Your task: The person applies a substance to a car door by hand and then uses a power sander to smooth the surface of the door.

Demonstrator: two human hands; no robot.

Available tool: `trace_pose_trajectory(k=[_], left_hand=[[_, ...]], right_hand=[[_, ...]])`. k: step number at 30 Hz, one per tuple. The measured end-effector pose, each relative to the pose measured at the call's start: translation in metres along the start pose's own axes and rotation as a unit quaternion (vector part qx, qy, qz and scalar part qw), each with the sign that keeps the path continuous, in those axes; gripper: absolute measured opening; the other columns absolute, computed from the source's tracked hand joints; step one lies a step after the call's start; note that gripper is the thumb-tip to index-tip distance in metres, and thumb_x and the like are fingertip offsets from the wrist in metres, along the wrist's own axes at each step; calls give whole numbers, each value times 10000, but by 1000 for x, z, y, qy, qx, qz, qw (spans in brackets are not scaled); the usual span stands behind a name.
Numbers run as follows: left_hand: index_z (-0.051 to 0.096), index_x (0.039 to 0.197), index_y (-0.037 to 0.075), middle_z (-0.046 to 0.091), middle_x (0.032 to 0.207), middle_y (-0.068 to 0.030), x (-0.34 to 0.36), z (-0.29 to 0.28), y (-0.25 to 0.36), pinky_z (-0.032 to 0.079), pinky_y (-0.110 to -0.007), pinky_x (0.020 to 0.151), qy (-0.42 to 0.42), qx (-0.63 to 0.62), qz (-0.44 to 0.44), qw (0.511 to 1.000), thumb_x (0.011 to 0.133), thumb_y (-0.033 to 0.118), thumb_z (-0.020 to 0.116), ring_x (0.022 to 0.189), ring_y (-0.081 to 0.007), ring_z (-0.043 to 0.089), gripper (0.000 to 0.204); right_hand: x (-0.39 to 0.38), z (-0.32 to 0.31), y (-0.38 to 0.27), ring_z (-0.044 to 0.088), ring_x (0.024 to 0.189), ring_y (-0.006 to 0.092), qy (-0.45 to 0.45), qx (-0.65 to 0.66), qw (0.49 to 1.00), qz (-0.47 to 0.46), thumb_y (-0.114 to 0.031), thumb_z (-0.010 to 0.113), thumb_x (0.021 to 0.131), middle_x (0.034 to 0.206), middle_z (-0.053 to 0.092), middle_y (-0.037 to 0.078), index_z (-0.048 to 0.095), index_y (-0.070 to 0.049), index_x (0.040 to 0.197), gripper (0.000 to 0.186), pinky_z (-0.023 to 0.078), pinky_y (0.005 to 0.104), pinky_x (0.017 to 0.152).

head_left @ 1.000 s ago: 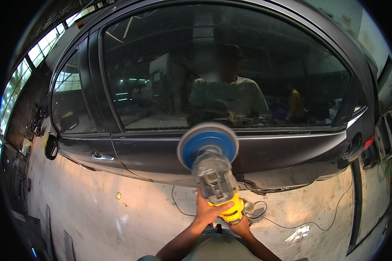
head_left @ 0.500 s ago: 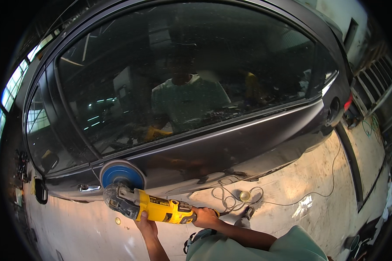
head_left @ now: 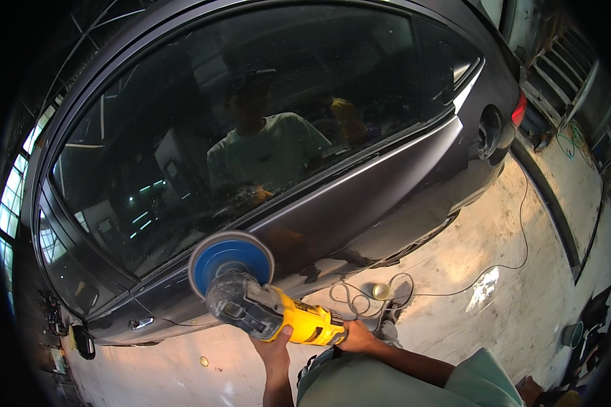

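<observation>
Both of my hands hold a yellow and black polisher [head_left: 304,321]. My left hand [head_left: 274,347] is closed around its body just behind the dark grey head, with the thumb on the yellow casing. My right hand [head_left: 357,336] wraps round the rear handle. The round blue backing plate with its pale pad [head_left: 225,260] lies against the dark grey car door [head_left: 332,244], just under the window's lower edge. How much of the pad face touches the panel is hidden. A chrome door handle [head_left: 141,323] sits to the left of the pad.
The dark side window [head_left: 251,122] fills the upper middle. A power cord [head_left: 455,290] loops across the pale floor [head_left: 448,261], beside a round tin [head_left: 381,292]. Far right are a metal rack [head_left: 563,74] and a bucket [head_left: 572,334]. A side mirror [head_left: 83,342] sticks out at lower left.
The polisher, with both hands on it, has moved right along the door, away from the door handle and nearer the window's edge. My view has turned and shifted too.
</observation>
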State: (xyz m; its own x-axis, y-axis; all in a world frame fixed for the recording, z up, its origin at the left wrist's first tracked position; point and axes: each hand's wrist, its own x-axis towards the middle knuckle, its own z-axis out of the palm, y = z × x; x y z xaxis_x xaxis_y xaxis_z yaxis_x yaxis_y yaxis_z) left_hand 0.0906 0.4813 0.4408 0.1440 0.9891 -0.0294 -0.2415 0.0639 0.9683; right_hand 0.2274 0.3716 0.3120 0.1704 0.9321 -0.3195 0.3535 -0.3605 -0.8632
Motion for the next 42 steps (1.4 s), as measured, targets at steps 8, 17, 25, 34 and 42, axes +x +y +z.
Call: trace_pose_trajectory(k=[8, 17, 25, 34, 42], left_hand=[[302, 1299, 25, 485, 1184, -94, -10, 109, -10, 392, -338, 965, -97, 24, -7, 995, 615, 81, 791, 1086, -195, 503, 843], [272, 1296, 40, 489, 1196, -114, -17, 160, -25, 424, -343, 951, -200, 93, -3, 975, 660, -10, 760, 1101, -203, 525, 803], [285, 1293, 31, 506, 1189, -117, -36, 93, -45, 430, -353, 954, -166, 69, -58, 982, 670, -38, 745, 1102, -202, 531, 778], [506, 1155, 5, 587, 1097, -89, -45, -68, -61, 432, -338, 915, -14, 52, -116, 992, 657, 28, 735, 1019, -201, 569, 549], [406, 1295, 18, 496, 1261, -90, -21, -238, -90, 339, -402, 1047, 39, -135, -128, 982, 713, 66, 646, 1180, -263, 479, 632]], right_hand=[[-24, -61, 32, 636, 900, 332, 17, 131, 990, 42, -227, 675, 732, 908, 665, 171, 652, -88, 994, 298, 501, 362, 769], [-45, -87, 36, 650, 930, 232, 65, 198, 978, 25, -107, 682, 732, 977, 674, 103, 633, -83, 1042, 315, 497, 347, 790], [-49, -32, 91, 665, 886, 273, 25, 92, 994, 54, -180, 699, 727, 929, 682, 140, 665, -89, 993, 283, 508, 359, 764], [-18, 54, 92, 643, 774, 340, 21, -20, 999, -37, -243, 717, 622, 825, 668, 132, 667, -129, 897, 302, 521, 422, 699], [67, 132, 26, 640, 830, 317, -70, -194, 977, -56, -204, 633, 667, 832, 661, 134, 621, -154, 1036, 373, 486, 452, 727]])
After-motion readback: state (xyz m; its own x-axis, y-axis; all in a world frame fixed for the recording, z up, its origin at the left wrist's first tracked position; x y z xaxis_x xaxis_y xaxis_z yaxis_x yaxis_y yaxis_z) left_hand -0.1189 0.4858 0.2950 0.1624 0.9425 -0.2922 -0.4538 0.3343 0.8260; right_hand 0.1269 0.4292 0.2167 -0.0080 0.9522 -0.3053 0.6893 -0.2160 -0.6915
